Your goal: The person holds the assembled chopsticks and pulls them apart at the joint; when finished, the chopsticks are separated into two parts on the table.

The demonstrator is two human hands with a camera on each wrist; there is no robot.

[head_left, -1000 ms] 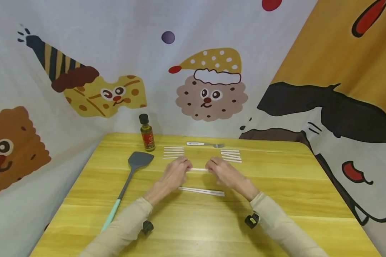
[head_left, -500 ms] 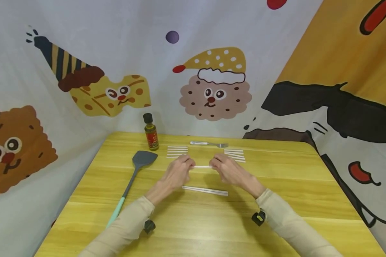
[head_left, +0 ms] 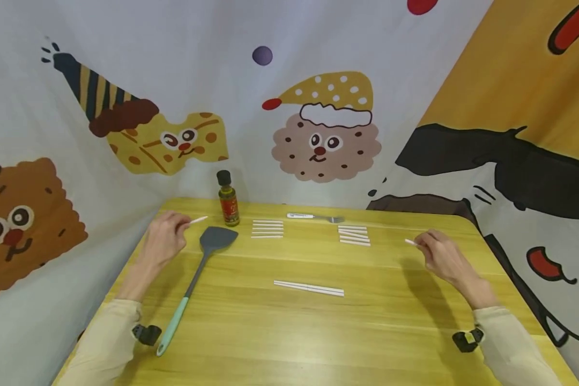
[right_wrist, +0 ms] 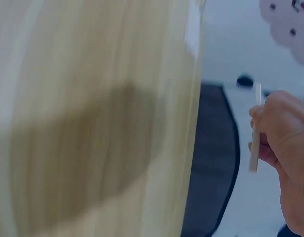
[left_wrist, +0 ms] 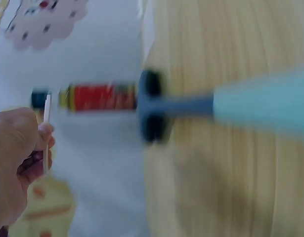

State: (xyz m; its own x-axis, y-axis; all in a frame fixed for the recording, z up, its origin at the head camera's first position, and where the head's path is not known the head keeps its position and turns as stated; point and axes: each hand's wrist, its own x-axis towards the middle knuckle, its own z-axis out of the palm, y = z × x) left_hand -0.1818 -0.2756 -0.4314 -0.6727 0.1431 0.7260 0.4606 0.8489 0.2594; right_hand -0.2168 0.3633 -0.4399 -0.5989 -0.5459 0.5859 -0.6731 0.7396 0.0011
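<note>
In the head view my left hand point(head_left: 165, 238) is raised over the table's far left. It pinches a short white stick point(head_left: 199, 220), which points right beside the bottle. My right hand point(head_left: 445, 260), held above the right side, pinches another short white stick point(head_left: 410, 242). Both wrist views show these sticks point(left_wrist: 46, 133) point(right_wrist: 255, 133) between thumb and fingers. Two longer white sticks point(head_left: 309, 288) lie side by side at mid-table. Several short sticks point(head_left: 267, 236) form a row behind them on the left, and several more short sticks point(head_left: 355, 243) lie on the right.
A spatula point(head_left: 193, 276) with grey blade and mint handle lies on the left, near my left forearm. Behind it stands a red-labelled bottle point(head_left: 229, 206) with a black cap. A white-handled fork point(head_left: 313, 217) lies near the table's back edge, before a printed cloth point(head_left: 251, 134).
Both hands were together at mid-table, pinching the ends of one white stick. They have swung wide apart, left and right, each now holding a short piece.
</note>
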